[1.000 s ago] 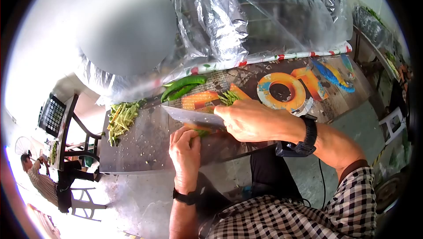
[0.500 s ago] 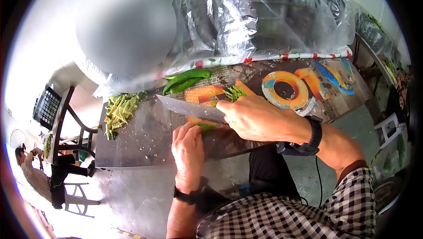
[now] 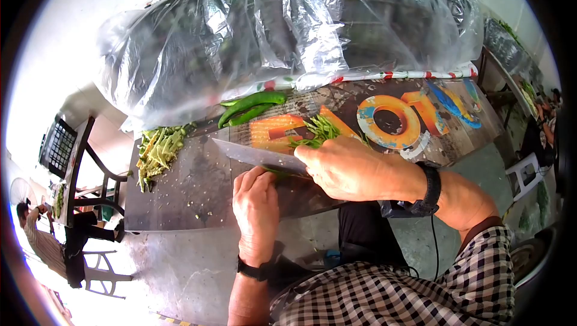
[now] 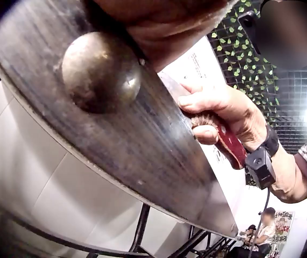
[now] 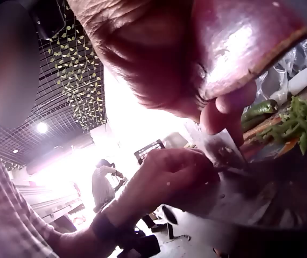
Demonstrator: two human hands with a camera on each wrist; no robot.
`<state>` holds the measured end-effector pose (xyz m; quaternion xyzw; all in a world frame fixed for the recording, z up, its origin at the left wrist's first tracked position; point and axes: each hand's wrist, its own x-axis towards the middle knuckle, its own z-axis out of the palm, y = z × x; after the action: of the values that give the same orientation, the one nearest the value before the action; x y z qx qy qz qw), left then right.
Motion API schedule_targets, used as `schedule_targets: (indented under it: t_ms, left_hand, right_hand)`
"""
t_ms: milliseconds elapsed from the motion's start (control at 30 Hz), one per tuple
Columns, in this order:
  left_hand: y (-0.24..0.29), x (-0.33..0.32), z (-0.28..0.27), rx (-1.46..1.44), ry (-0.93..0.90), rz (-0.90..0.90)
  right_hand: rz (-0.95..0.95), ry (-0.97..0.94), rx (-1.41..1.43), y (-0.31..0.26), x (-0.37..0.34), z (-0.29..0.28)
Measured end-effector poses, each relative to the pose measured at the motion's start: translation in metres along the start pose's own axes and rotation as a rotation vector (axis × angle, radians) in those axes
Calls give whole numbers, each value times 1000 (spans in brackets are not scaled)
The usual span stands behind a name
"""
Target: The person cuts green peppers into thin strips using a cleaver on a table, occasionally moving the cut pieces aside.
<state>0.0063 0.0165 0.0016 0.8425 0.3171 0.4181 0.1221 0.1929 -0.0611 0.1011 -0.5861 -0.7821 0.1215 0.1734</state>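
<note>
My right hand [image 3: 354, 166] grips the red wooden handle [image 5: 245, 43] of a broad kitchen knife [image 3: 249, 153]. Its blade points left across the table, just beyond the fingers of my left hand [image 3: 257, 206]. Those fingers are bent over a green pepper piece [image 3: 276, 173] at the table's near edge, mostly hidden by the hand and the blade. Cut green strips [image 3: 321, 130] lie behind my right hand. Farther back are whole long green peppers [image 3: 252, 106]. Paler strips and trimmings [image 3: 159, 151] are heaped at the left.
Clear plastic sheeting [image 3: 312, 25] covers a dark bulk along the table's back. The printed tabletop [image 3: 180, 199] carries small scattered bits. At the far left another person [image 3: 48, 242] sits by a second table with a black crate [image 3: 58, 145]. A white stool [image 3: 523, 172] stands at the right.
The cut green strips beside my right hand are more spread out, and less of the pepper under the blade shows. The blade stays close to my left fingers. A blurred grey disc at upper left is gone.
</note>
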Motion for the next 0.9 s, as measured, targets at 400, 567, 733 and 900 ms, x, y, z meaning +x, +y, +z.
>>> schedule_targets:
  t_ms: [400,567,733,900]
  left_hand:
    - [1,1,-1,1,-12,-16]
    - [0,-1,-1,-6,-2,-19]
    - [1,-1,0,-35,30,-36]
    - [1,-2,0,-43,33,-63]
  right_hand:
    - [-142,8,-62,7,29,15]
    - [-197,128,-96,10,48,39]
    - [-41,6,9,15,20,12]
    - [24,92,59,14,2,2]
